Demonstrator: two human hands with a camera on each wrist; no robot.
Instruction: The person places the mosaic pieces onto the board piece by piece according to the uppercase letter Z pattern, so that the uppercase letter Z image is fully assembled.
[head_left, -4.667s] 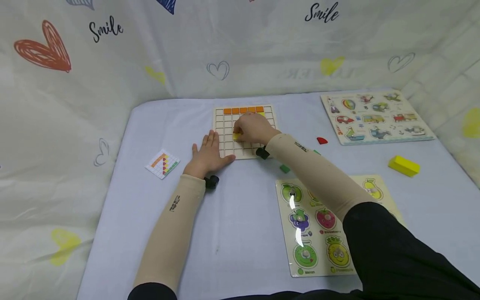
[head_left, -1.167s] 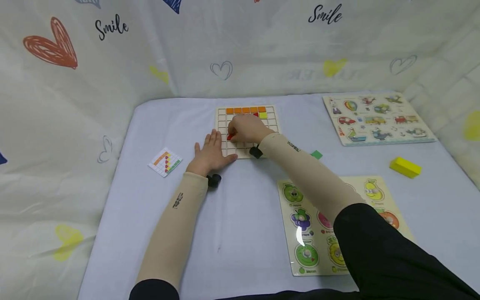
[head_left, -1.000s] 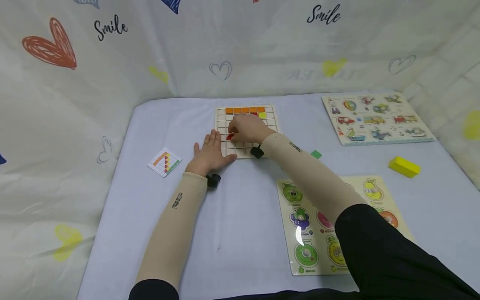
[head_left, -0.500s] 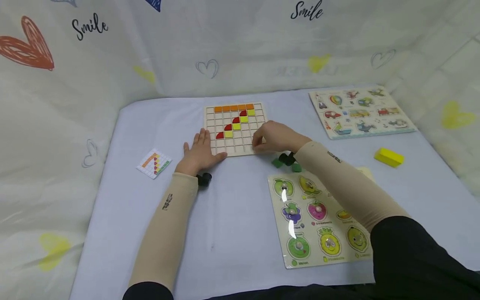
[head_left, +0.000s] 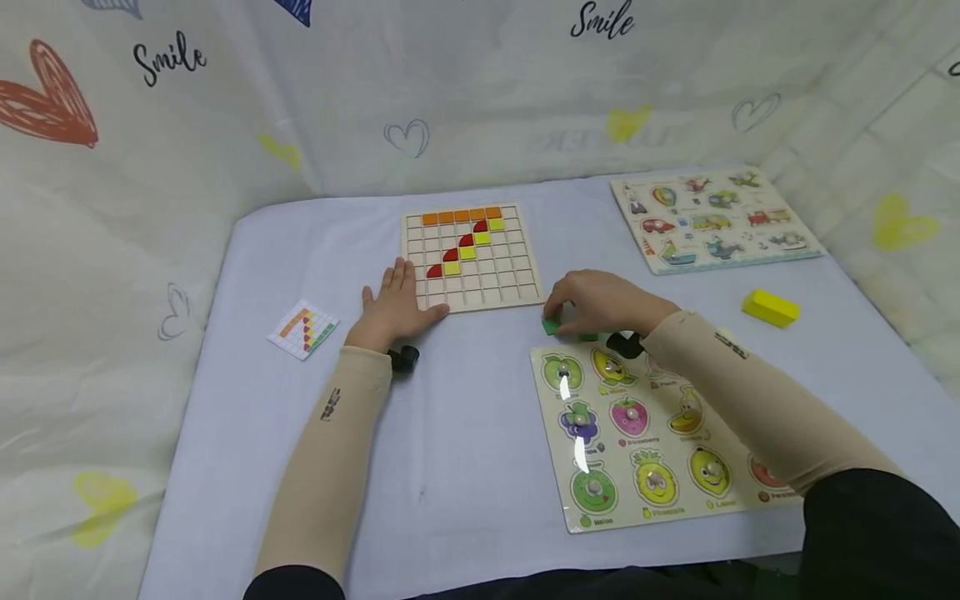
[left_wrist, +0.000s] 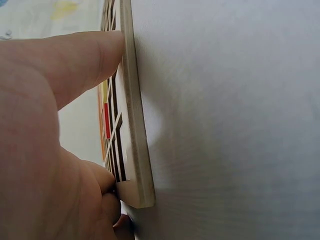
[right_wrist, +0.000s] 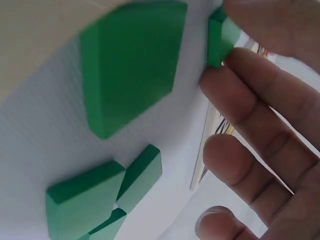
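My left hand [head_left: 390,310] lies with fairly straight fingers on the lower left corner of a wooden grid board [head_left: 495,283]. In the left wrist view, the thumb touches the board's edge [left_wrist: 135,125]. An orange row [head_left: 461,217] of tiles runs along the board's top, with red quarter-circle tiles [head_left: 451,255] and yellow square tiles [head_left: 452,268] stepping down to the left. My right hand [head_left: 600,302] is right of the board, thumb and fingertips pinching a green tile [right_wrist: 219,40]. Several other green tiles [right_wrist: 135,65] lie beneath this hand on the cloth.
A small pattern card [head_left: 303,329] lies left of my left hand. The fruit puzzle board [head_left: 562,475] sits in front, partly under my right forearm. A vehicle puzzle board [head_left: 708,258] stands at the back right, and a yellow block [head_left: 771,308] lies nearer.
My right hand has left a red quarter-circle tile in the grid's lower left and moved right, down to the green tiles, taking hold of one. The left hand stays on the board's corner.
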